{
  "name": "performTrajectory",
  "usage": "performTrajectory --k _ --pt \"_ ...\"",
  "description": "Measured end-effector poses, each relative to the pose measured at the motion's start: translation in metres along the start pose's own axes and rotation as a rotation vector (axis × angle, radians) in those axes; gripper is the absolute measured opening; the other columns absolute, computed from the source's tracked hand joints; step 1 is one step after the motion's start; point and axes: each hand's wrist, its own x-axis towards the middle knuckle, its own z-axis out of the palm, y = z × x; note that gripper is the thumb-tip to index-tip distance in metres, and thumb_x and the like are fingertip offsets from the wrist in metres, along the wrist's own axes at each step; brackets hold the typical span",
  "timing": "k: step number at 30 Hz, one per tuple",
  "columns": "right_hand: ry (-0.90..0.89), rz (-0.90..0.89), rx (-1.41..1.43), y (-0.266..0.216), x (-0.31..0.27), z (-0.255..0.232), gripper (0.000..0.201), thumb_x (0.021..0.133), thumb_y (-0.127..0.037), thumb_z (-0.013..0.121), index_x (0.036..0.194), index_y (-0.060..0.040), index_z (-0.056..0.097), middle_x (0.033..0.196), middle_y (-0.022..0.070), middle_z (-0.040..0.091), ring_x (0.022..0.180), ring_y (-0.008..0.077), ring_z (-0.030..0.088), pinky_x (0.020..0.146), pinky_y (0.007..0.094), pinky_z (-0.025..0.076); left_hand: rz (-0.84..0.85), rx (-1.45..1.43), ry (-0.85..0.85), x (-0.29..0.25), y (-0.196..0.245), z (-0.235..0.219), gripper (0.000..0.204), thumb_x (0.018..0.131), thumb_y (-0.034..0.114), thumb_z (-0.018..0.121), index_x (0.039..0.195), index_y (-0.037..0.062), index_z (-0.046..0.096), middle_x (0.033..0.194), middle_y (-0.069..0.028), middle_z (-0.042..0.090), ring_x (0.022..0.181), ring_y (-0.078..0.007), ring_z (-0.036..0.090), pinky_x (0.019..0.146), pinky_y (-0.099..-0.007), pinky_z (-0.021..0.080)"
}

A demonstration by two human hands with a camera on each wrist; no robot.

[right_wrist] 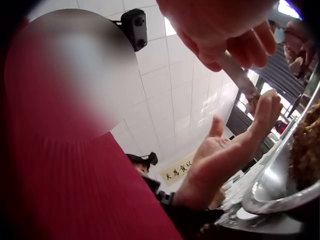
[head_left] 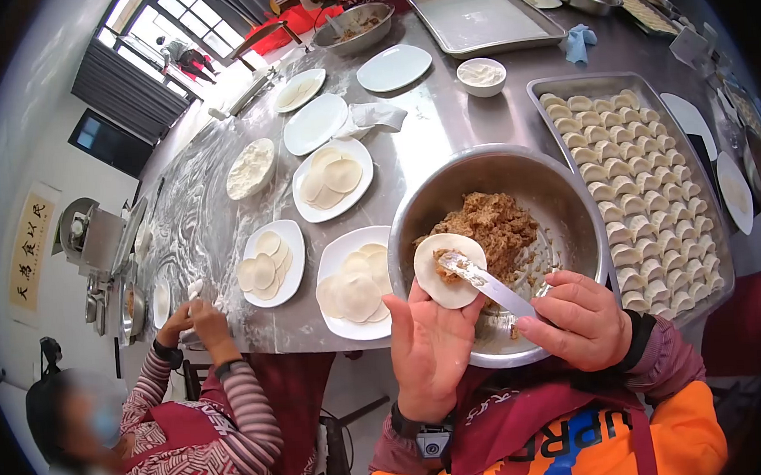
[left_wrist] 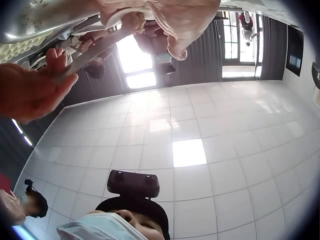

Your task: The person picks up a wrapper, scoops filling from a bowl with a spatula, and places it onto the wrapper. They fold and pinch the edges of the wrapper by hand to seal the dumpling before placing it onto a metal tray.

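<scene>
Dough round point(head_left: 428, 254) rests on the left hand point(head_left: 431, 348), fingers extended, likely for support, as the right hand point(head_left: 582, 321) grips a spatula point(head_left: 495, 289) against filling point(head_left: 442, 269) near the left edge of the bowl point(head_left: 570, 204).

A dumpling-making kitchen: trayed dumplings point(head_left: 639, 195) at right, floured steel table point(head_left: 195, 196) left of centre.

Wearer's kit: orange top point(head_left: 684, 432), black/blue/red chest print. Maroon apron point(head_left: 518, 421) over it, white lettering on bib. Dusky maroon sleeves point(head_left: 668, 357). Black wristbands point(head_left: 642, 336); left carries small boxy camera point(head_left: 432, 444), round lens. Light-blue mask point(left_wrist: 102, 227), black headgear point(left_wrist: 160, 215), dark twin-knobbed unit point(left_wrist: 133, 184).
</scene>
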Motion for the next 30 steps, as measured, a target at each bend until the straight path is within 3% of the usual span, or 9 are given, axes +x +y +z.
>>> performTrajectory --k 7,10,13,14,17,18,21,25,30 --pt "-0.102 -0.019 -0.066 -0.007 -0.004 0.004 0.03 0.07 -0.01 0.06 0.099 -0.004 0.061 0.084 0.0063 0.053 0.072 0.018 0.055 0.072 0.0373 0.05 -0.037 -0.01 0.031 -0.003 0.001 -0.005 0.081 0.087 0.057 0.043 0.137 -0.0023 0.021 0.138 -0.016 0.033 0.128 -0.0287 0.033 0.108 -0.0445 0.025" --pt "-0.087 0.042 0.029 -0.005 0.005 -0.009 0.027 0.071 -0.007 0.061 0.098 -0.0032 0.063 0.082 0.0074 0.055 0.07 0.0192 0.056 0.07 0.0359 0.05 -0.003 0.022 0.07 0.0 0.004 -0.01 0.082 0.086 0.057 0.044 0.136 -0.0038 0.021 0.139 -0.0173 0.032 0.129 -0.0303 0.033 0.108 -0.0454 0.026" --pt "0.049 0.229 0.327 -0.001 0.012 -0.025 0.025 0.072 -0.004 0.062 0.097 -0.0016 0.063 0.078 0.0098 0.058 0.064 0.0228 0.057 0.066 0.0331 0.05 0.019 0.051 0.1 -0.001 0.011 -0.016 0.081 0.087 0.057 0.043 0.136 -0.0037 0.021 0.139 -0.0172 0.032 0.128 -0.0301 0.033 0.107 -0.0453 0.027" --pt "0.08 0.322 0.416 0.001 0.012 -0.025 0.02 0.078 -0.001 0.06 0.097 0.0001 0.063 0.075 0.0112 0.061 0.061 0.0205 0.058 0.061 0.0282 0.05 0.006 0.051 0.098 -0.001 0.01 -0.015 0.081 0.087 0.057 0.042 0.136 -0.0036 0.021 0.139 -0.017 0.032 0.128 -0.03 0.033 0.107 -0.0453 0.027" --pt "0.187 0.857 0.834 0.002 0.009 -0.02 0.017 0.084 -0.001 0.054 0.098 0.0024 0.062 0.076 0.0102 0.062 0.062 0.0149 0.058 0.058 0.0241 0.048 -0.022 0.067 0.068 -0.005 0.01 -0.014 0.08 0.087 0.057 0.041 0.136 -0.0032 0.022 0.139 -0.0163 0.033 0.128 -0.0299 0.034 0.106 -0.046 0.029" --pt "0.223 0.897 0.91 0.005 0.009 -0.015 0.018 0.089 -0.004 0.049 0.099 0.0038 0.061 0.079 0.0088 0.063 0.064 0.0103 0.058 0.057 0.0218 0.047 -0.039 0.074 0.054 -0.006 0.011 -0.014 0.08 0.087 0.058 0.041 0.136 -0.003 0.022 0.139 -0.0162 0.033 0.128 -0.0299 0.034 0.106 -0.0462 0.029" --pt "0.256 1.093 1.089 0.016 0.011 -0.003 0.018 0.09 -0.006 0.049 0.1 0.0039 0.059 0.078 0.0085 0.063 0.062 0.0099 0.058 0.056 0.0207 0.046 -0.084 0.088 0.031 -0.011 0.012 -0.011 0.08 0.087 0.058 0.041 0.137 -0.0021 0.022 0.139 -0.0161 0.034 0.128 -0.0295 0.035 0.106 -0.0466 0.029" --pt "0.247 1.142 1.054 0.014 0.016 0.003 0.017 0.09 -0.007 0.048 0.1 0.0029 0.059 0.076 0.0076 0.063 0.062 0.0078 0.057 0.054 0.0191 0.044 -0.081 0.152 0.073 -0.013 0.014 -0.013 0.078 0.087 0.057 0.04 0.136 -0.0007 0.025 0.138 -0.0155 0.036 0.127 -0.0283 0.036 0.105 -0.0465 0.03" --pt "0.339 1.087 0.909 0.021 0.008 -0.011 0.017 0.09 -0.008 0.05 0.099 0.0024 0.059 0.074 0.0056 0.061 0.061 0.007 0.056 0.055 0.0181 0.044 0.081 0.073 0.166 -0.019 0.04 -0.043 0.069 0.09 0.05 0.043 0.135 -0.0007 0.028 0.137 -0.014 0.038 0.127 -0.0274 0.037 0.104 -0.0467 0.032"
